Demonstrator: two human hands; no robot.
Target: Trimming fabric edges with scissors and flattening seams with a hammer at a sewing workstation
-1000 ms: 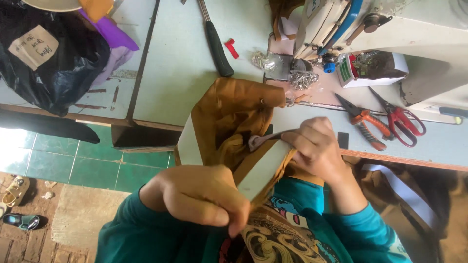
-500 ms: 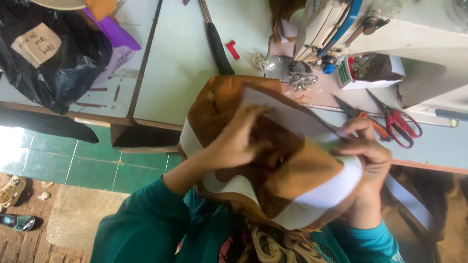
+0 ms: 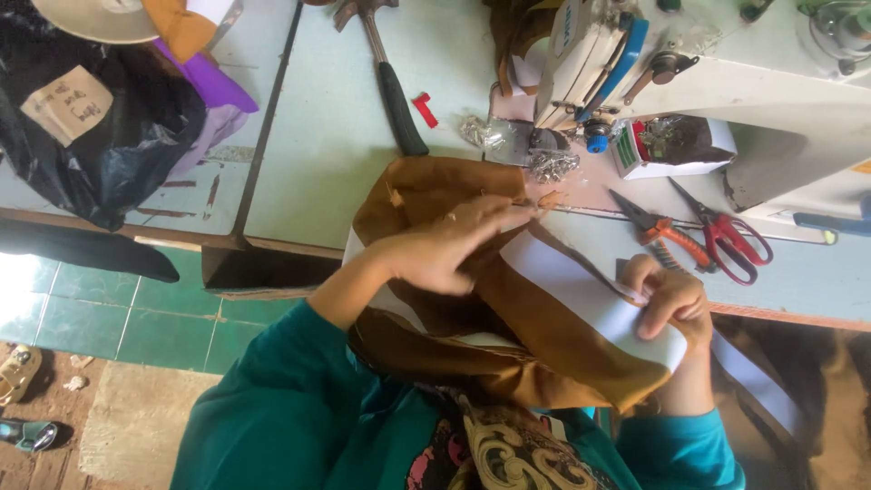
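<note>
Fabric, brown satin with a white band (image 3: 581,290), slants between my hands: left hand (image 3: 454,245) flat, fingers spread; right hand (image 3: 670,304) pinching the band's lower end.

The left hand (image 3: 454,243) lies flat, fingers outstretched, on a brown fabric piece (image 3: 535,340) with a white band (image 3: 590,295), while the right hand (image 3: 670,299) pinches the band's edge near the pale green table (image 3: 336,136). Beyond them sit red-handled scissors (image 3: 730,236), orange-handled pliers (image 3: 658,231), a hammer (image 3: 390,82) and a white sewing machine (image 3: 726,82); a black plastic bag (image 3: 100,136) rests at far left.
</note>
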